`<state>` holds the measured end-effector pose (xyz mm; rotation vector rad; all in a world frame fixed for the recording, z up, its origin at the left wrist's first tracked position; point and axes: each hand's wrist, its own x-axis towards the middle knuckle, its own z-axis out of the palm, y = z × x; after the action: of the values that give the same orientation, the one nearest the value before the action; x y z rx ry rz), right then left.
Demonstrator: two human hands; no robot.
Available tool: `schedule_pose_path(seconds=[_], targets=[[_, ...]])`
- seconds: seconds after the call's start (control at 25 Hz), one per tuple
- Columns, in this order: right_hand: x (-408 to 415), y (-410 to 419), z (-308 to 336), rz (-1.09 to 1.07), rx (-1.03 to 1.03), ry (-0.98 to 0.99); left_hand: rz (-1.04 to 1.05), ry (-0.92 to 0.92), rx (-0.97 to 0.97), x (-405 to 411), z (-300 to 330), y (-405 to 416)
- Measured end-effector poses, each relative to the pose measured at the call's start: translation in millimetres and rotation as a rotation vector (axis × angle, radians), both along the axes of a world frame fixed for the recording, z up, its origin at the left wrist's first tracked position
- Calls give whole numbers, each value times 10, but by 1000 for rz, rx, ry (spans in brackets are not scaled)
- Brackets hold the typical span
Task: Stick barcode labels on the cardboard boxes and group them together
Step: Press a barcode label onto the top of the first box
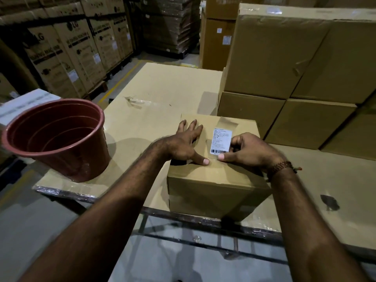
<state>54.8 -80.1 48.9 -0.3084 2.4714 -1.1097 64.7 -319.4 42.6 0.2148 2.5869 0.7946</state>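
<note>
Right hand point(250, 151): fingers curled, thumb and fingertips pressing the right edge of the barcode label point(221, 141) flat; whether they pinch it cannot be told. Left hand point(186, 143): fingers spread open, palm and thumb bearing on the cardboard box point(215, 180). The label, thin, limp paper, is best handled by its edges. Its long axis runs away from the person, barcode end nearest. The box sits at the near edge of the cardboard-covered table point(154, 90), apart from the stacked boxes point(284, 78); it appears stiff and light, best gripped by opposite sides.

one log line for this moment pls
step: labelling | left hand: flat on box top | right hand: pressing barcode label edge | stacked boxes: behind | bucket: left
</note>
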Motion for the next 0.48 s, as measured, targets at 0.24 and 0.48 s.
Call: schedule_pose_path(seconds=[0.24,0.48], targets=[[46,37,-21,-33,-112,-17,-27,17,-18,-34,-41,-12],[63,89,-29,-15,-245,-81,-23,28,-29,-38,-43,-15]])
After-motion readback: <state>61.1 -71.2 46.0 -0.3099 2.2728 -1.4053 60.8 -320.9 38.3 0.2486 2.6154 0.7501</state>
